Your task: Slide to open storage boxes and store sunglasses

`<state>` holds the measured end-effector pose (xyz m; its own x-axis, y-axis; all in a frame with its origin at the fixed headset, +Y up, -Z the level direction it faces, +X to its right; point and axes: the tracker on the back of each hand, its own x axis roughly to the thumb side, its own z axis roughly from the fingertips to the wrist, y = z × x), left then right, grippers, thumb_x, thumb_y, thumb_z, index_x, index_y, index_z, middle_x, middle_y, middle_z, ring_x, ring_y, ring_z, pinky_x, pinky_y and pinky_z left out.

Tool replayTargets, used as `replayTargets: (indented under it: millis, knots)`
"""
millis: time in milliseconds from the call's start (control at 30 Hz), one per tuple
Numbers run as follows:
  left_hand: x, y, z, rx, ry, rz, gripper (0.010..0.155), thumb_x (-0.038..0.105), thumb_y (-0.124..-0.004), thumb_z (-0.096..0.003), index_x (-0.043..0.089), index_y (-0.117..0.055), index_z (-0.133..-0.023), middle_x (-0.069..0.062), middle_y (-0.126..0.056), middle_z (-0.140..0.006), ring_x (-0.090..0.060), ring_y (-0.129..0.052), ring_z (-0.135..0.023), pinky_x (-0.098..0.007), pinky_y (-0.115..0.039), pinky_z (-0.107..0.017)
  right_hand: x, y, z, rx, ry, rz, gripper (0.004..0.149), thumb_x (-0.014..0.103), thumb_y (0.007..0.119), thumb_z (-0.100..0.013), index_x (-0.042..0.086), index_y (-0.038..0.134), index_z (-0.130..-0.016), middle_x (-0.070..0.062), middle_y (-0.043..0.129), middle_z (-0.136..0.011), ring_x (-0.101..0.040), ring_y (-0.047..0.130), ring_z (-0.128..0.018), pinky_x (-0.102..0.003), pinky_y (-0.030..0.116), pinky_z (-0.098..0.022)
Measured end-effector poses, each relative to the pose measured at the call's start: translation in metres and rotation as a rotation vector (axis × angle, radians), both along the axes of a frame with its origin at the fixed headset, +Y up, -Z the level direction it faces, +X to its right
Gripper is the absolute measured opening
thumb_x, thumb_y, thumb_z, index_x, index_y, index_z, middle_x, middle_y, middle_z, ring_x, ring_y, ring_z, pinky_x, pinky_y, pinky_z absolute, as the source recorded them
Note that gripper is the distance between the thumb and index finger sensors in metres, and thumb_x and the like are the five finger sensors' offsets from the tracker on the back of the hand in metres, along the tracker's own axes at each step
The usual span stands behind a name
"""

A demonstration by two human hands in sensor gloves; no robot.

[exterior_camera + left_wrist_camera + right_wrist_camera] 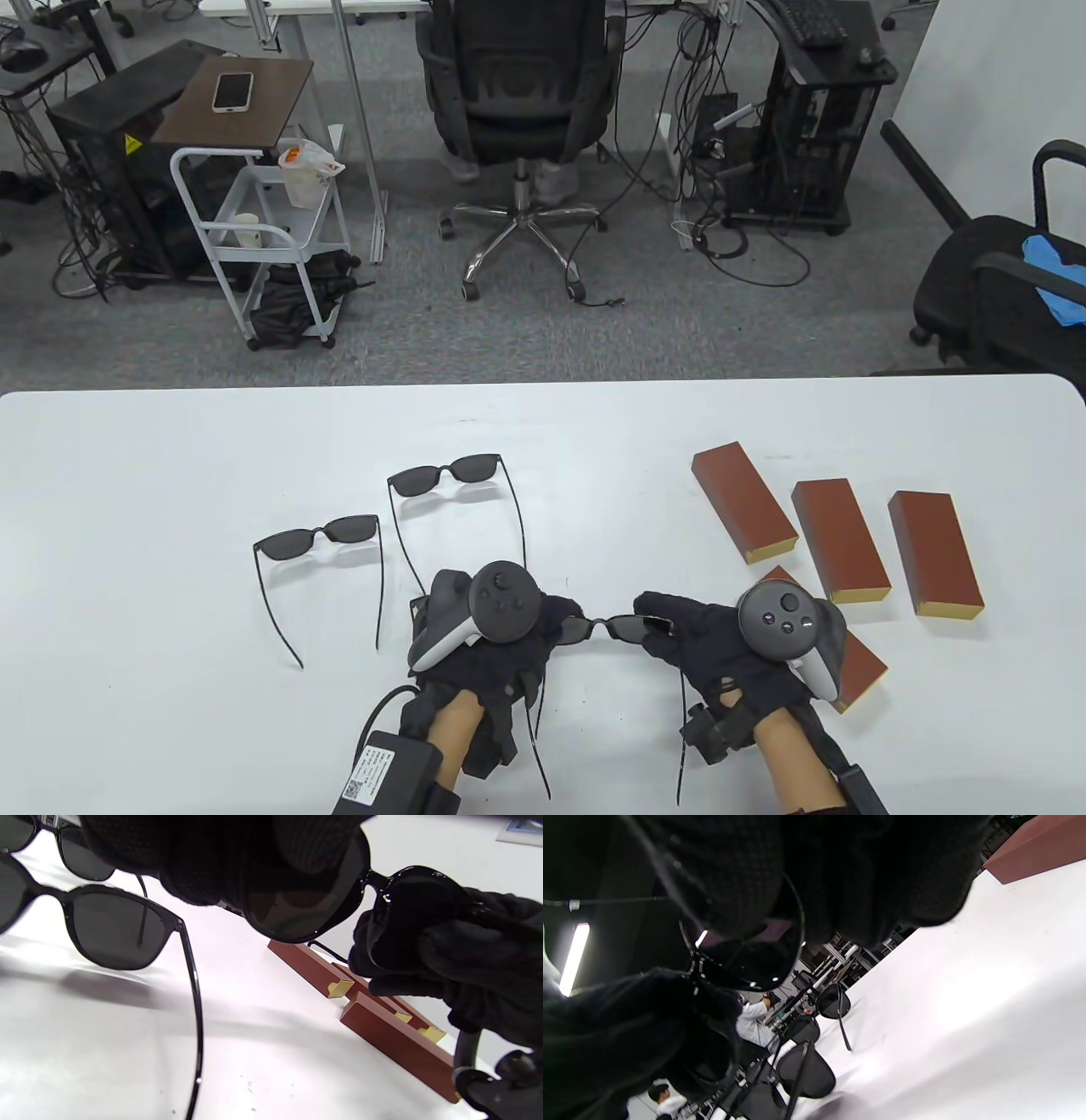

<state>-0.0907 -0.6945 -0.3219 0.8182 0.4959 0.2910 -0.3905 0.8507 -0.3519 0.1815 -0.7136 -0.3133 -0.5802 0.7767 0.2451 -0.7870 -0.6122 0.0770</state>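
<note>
The sunglasses point(609, 628) hang sideways between both hands, the left hand point(484, 637) and right hand point(721, 645) each pinching a lens end, boxes point(836, 539) nearest the right.

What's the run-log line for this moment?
left hand: grips held sunglasses | right hand: grips same pair | two sunglasses: on table, unfolded | storage boxes: four, unopened
</note>
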Motion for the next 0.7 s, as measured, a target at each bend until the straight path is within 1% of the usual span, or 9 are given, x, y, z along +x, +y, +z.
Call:
replayTargets:
  millis: [67, 100, 167, 200, 333, 367, 500, 600, 700]
  knots:
    - [-0.004, -0.001, -0.001, -0.025, 0.023, 0.095, 0.047, 0.036, -0.071, -0.0471, 0.038, -0.077, -0.094, 0.002, -0.083, -0.09, -0.028, -0.081, -0.081, -0.052, -0.071, -0.058, 0.002, 0.001, 0.0, -0.017, -0.022, -0.054, 0.041, 0.034, 0.091, -0.029, 0.028, 0.087, -0.069, -0.001, 0.102, -0.07, -0.025, 0.105, -0.058, -0.037, 0.092, -0.041]
    - [-0.008, -0.001, -0.001, -0.05, 0.045, 0.166, 0.048, 0.037, -0.071, -0.0472, 0.036, -0.077, -0.094, 0.001, -0.083, -0.09, -0.029, -0.081, -0.081, -0.052, -0.071, -0.058, 0.004, 0.002, 0.0, -0.02, -0.041, -0.068, 0.041, 0.034, 0.091, -0.029, 0.027, 0.088, -0.068, -0.003, 0.104, -0.066, -0.025, 0.107, -0.053, -0.035, 0.095, -0.036]
    - [-0.013, -0.003, 0.0, -0.093, 0.066, 0.273, 0.049, 0.042, -0.07, -0.0475, 0.035, -0.076, -0.096, 0.0, -0.083, -0.09, -0.029, -0.082, -0.08, -0.052, -0.071, -0.058, 0.007, 0.003, 0.0, -0.011, -0.073, -0.084, 0.041, 0.035, 0.091, -0.028, 0.026, 0.088, -0.068, -0.002, 0.106, -0.062, -0.024, 0.109, -0.048, -0.032, 0.097, -0.031]
    - [-0.016, -0.003, 0.0, -0.104, 0.072, 0.316, 0.051, 0.046, -0.068, -0.0476, 0.034, -0.076, -0.096, -0.001, -0.084, -0.09, -0.03, -0.083, -0.08, -0.052, -0.071, -0.057, 0.008, 0.004, 0.0, -0.013, -0.091, -0.096, 0.042, 0.036, 0.092, -0.028, 0.026, 0.088, -0.068, -0.003, 0.106, -0.061, -0.024, 0.11, -0.046, -0.031, 0.098, -0.029]
    - [-0.026, -0.007, 0.003, -0.19, 0.105, 0.623, 0.062, 0.059, -0.064, -0.0464, 0.033, -0.071, -0.102, -0.004, -0.083, -0.094, -0.033, -0.081, -0.083, -0.053, -0.071, -0.057, 0.014, 0.005, 0.001, -0.032, -0.167, -0.185, 0.046, 0.036, 0.092, -0.027, 0.022, 0.085, -0.071, -0.003, 0.108, -0.055, -0.023, 0.112, -0.04, -0.03, 0.099, -0.025]
    - [-0.028, -0.009, 0.003, -0.218, 0.11, 0.711, 0.063, 0.061, -0.063, -0.0466, 0.034, -0.068, -0.104, -0.004, -0.082, -0.096, -0.034, -0.08, -0.085, -0.053, -0.071, -0.057, 0.015, 0.005, 0.001, -0.044, -0.186, -0.215, 0.049, 0.035, 0.092, -0.028, 0.021, 0.083, -0.073, -0.003, 0.109, -0.054, -0.023, 0.112, -0.039, -0.03, 0.099, -0.024]
    - [-0.027, -0.02, 0.005, -0.319, 0.108, 0.944, 0.067, 0.062, -0.059, -0.0471, 0.035, -0.063, -0.108, -0.007, -0.078, -0.1, -0.038, -0.076, -0.089, -0.055, -0.069, -0.059, 0.019, 0.004, 0.004, -0.086, -0.254, -0.313, 0.058, 0.035, 0.093, -0.028, 0.018, 0.073, -0.08, -0.003, 0.109, -0.049, -0.022, 0.113, -0.034, -0.03, 0.1, -0.02]
    - [-0.025, -0.023, 0.007, -0.335, 0.099, 0.985, 0.07, 0.064, -0.056, -0.0473, 0.035, -0.058, -0.11, -0.008, -0.074, -0.104, -0.038, -0.073, -0.092, -0.055, -0.068, -0.061, 0.02, 0.002, 0.005, -0.121, -0.284, -0.343, 0.06, 0.035, 0.094, -0.028, 0.015, 0.071, -0.08, -0.004, 0.111, -0.044, -0.021, 0.115, -0.028, -0.03, 0.101, -0.016]
    - [-0.022, -0.026, 0.009, -0.338, 0.119, 1.016, 0.071, 0.065, -0.053, -0.0475, 0.034, -0.055, -0.111, -0.007, -0.073, -0.105, -0.037, -0.073, -0.093, -0.054, -0.069, -0.061, 0.018, 0.001, 0.007, -0.143, -0.316, -0.385, 0.061, 0.035, 0.093, -0.029, 0.016, 0.067, -0.082, -0.005, 0.11, -0.041, -0.021, 0.116, -0.024, -0.03, 0.101, -0.013]
